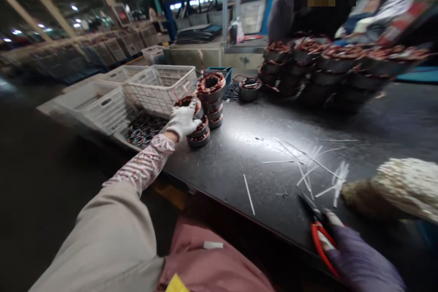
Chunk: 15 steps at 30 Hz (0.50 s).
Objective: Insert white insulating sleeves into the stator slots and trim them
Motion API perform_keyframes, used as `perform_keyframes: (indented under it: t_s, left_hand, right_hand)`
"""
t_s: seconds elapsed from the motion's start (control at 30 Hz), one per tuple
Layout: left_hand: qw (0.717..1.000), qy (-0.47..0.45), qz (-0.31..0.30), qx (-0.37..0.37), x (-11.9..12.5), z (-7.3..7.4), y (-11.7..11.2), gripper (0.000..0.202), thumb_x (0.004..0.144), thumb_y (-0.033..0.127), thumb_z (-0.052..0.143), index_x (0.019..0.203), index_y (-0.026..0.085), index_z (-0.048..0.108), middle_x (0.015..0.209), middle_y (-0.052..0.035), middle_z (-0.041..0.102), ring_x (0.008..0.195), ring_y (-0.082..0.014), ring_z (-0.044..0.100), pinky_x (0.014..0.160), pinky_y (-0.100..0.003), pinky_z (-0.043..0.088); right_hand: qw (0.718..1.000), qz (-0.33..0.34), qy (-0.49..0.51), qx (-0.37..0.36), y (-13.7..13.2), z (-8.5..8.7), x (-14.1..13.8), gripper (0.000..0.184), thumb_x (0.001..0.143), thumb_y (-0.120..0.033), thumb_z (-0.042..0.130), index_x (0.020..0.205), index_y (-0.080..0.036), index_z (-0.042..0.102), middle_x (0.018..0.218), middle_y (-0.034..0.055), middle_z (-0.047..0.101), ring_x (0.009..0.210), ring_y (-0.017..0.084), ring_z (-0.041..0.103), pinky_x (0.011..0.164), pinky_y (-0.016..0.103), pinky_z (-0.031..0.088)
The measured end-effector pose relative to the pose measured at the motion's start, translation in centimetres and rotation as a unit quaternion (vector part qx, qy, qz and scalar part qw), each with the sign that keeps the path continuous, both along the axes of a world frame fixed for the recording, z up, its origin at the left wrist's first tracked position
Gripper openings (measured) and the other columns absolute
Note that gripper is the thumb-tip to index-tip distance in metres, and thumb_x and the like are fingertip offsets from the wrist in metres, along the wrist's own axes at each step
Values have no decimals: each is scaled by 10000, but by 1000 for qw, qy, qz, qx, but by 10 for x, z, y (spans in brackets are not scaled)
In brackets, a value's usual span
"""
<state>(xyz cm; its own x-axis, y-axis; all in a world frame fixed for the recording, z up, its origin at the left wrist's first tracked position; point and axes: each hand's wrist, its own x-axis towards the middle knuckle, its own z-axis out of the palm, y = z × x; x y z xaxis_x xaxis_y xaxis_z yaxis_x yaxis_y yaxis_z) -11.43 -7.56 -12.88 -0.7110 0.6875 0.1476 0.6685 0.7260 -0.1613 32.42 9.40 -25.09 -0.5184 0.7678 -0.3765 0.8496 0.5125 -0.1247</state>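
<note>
Your left hand (185, 121), in a white glove, is left of centre in the frame, laid against the upper part of a short front stack (199, 140) of dark rings wound with copper. Its thumb stands apart from the fingers and points toward the right side of the frame; the fingertips are not clear, so I cannot tell how firmly they grip the top ring. Just behind that stack rises a taller stack (215, 112) of the same rings, copper showing on its top.

Your right hand (349, 246), purple-covered with pale fingertips, is at the lower right, closed around the red-handled cutters (319, 239). Their dark blades point up and left, near a loose scatter of white strips (308, 166) on the black tabletop (219, 164). One white strip (249, 195) lies by itself, nearer the bottom centre.

Left of your left glove, loose dark pieces (145, 128) fill a low bin, with a white crate (164, 89) behind it. A single ring (249, 93) sits near the upper centre, and piled rings (342, 80) stand in several columns across the upper right. Behind them is another person (315, 20) in dark clothing. A pale, rough-textured bundle (409, 185) at the right edge is too blurred to identify.
</note>
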Motion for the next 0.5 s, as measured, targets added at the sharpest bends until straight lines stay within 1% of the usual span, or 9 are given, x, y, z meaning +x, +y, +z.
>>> perform_keyframes:
  t_s: [0.07,0.17,0.23,0.3,0.37,0.4,0.43,0.47,0.5]
  left_hand:
    - [999,-12,-19,-35,1,-3,4,768,871,444,502,1523,120,260,1135,-183,681,1055,-340,643,922,-441,435]
    - [995,-3,-50,-83,3,-7,6,726,885,392,498,1513,96,285,1147,-209,670,1044,-356,642,943,-495,432]
    - [995,28,-64,-73,8,-9,0,690,887,359,511,1491,78,329,1210,-224,641,1103,-362,610,1013,-553,384]
    - [993,70,-93,-35,15,-10,-9,603,902,317,493,1454,93,398,1305,-221,591,1206,-372,545,1068,-621,307]
    - [986,102,-131,30,26,-15,-20,504,917,292,464,1396,136,480,1382,-204,543,1279,-393,487,1067,-676,271]
    - [978,114,-156,72,32,-19,-25,460,922,286,459,1362,168,520,1397,-186,538,1294,-399,477,1067,-687,260]
    - [966,126,-188,121,38,-26,-29,418,922,278,463,1323,207,558,1391,-161,554,1293,-393,486,1077,-682,250]
    - [950,134,-225,171,46,-35,-31,378,916,266,479,1277,246,591,1363,-130,585,1276,-374,510,1093,-659,246]
    - [927,138,-271,220,53,-47,-31,344,907,248,493,1224,284,620,1310,-95,631,1240,-343,548,1109,-622,251]
  right_hand:
    - [999,24,-19,33,-5,9,-10,603,895,-395,401,1451,-174,474,1345,172,587,1081,327,663,852,442,568]
    - [992,60,-32,102,-12,17,-25,496,906,-341,414,1341,-188,595,1285,174,621,1036,317,678,792,425,572]
    - [987,69,16,144,-15,18,-37,443,894,-313,441,1266,-203,654,1231,163,654,996,303,691,762,406,577]
    - [978,71,117,159,-14,18,-57,411,882,-314,458,1211,-227,688,1179,137,686,929,281,708,744,396,583]
    - [958,62,249,131,-5,21,-87,366,862,-334,495,1139,-250,719,1102,102,722,878,252,714,749,379,584]
    - [944,40,315,91,4,25,-106,330,843,-337,529,1086,-250,735,1033,87,740,840,235,714,739,363,582]
    - [925,9,378,42,16,29,-128,293,821,-325,568,1042,-244,743,963,71,750,810,209,710,728,331,579]
    - [900,-45,434,-24,29,34,-152,253,795,-290,602,993,-224,745,868,52,748,726,171,697,673,285,570]
    - [874,-99,465,-101,45,39,-177,235,779,-244,616,973,-186,737,788,49,733,617,143,668,590,252,550]
